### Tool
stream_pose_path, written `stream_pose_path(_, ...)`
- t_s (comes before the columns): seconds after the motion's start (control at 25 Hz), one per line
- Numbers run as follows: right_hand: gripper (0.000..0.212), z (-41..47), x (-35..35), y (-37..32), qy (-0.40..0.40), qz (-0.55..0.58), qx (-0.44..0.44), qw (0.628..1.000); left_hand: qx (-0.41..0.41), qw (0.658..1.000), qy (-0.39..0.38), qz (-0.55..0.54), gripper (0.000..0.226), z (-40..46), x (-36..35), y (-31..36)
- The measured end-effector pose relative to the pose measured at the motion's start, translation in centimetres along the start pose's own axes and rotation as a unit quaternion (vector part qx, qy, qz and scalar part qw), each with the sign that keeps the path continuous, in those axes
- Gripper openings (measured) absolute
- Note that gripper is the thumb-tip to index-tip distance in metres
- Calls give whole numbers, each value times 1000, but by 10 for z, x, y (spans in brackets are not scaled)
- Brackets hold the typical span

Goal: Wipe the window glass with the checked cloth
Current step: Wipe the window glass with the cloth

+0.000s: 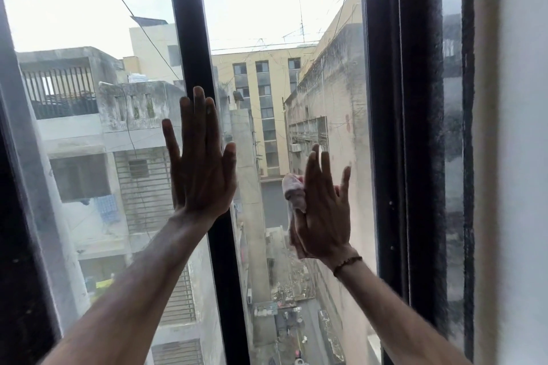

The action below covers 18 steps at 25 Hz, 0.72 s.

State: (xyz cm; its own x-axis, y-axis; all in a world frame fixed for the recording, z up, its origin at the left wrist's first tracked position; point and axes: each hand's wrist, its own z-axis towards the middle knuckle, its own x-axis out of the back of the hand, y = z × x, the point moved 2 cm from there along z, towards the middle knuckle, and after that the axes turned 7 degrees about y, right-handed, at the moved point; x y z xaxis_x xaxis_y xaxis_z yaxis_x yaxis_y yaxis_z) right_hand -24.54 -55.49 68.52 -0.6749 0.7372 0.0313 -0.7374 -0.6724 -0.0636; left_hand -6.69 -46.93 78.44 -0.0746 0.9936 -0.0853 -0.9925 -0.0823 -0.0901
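at the far left, hazy pane: this glass looks dull and filmy next to the middle one; judged from that, it may want the cloth too.
left hand: flat, fingers spread wide and pointing up, holding nothing; it rests across the edge of the hazy pane and the dark centre bar. it reads as a brace, so keep it still and off glass that has been wiped, or it may leave prints.
middle pane: the glass under work, between the centre bar and the right frame; buildings and a street far below show through it clearly.
cloth: bunched, pale with reddish marks, the checks too crumpled to make out; it is pressed to the middle pane under the right palm, poking out past the hand's left edge.
right hand: the grip is loose, fingers splayed and lifted, the palm pinning the cloth to the glass rather than closing round it.
doing it well: spread the cloth flatter so more of it meets the glass, press evenly, and run overlapping strokes from bar to frame.
right frame: dark and grimy-looking; take the cloth up to its edge without dragging dirt back.
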Motion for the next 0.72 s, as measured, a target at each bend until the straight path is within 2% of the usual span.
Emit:
stream_pose_path(0.08,78,37,0,1,51,-22,-86,995,-6,1000,-5,0,72,0,0,0)
stream_pose_path(0.12,80,53,-4,-9,64,-30,-94,993,-6,1000,-2,1,71,0,-1,0)
stream_pose_path(0.2,86,54,-16,-41,44,-4,-13,999,-1,1000,5,-4,71,0,-2,0)
stream_pose_path(0.28,97,12,-25,-62,-18,29,100,994,6,1000,5,-10,70,-1,-2,-1)
stream_pose_path(0.32,100,-11,-23,-60,-34,27,124,991,8,1000,1,-7,70,-1,-1,-1)
stream_pose_path(0.36,100,-26,-19,-49,-30,26,125,991,9,1000,-4,-1,70,-1,0,-1)
stream_pose_path(0.44,91,-25,-8,-17,-8,22,73,997,0,1000,-21,11,69,0,1,-1)
stream_pose_path(0.56,81,39,2,11,42,-2,-41,998,-6,999,-40,13,68,-2,2,-1)
stream_pose_path(0.64,80,75,-1,-7,49,11,-25,998,0,999,-45,16,68,-3,1,-2)
stream_pose_path(0.72,82,72,-5,-34,9,29,68,997,-2,998,-52,28,68,-1,0,-2)
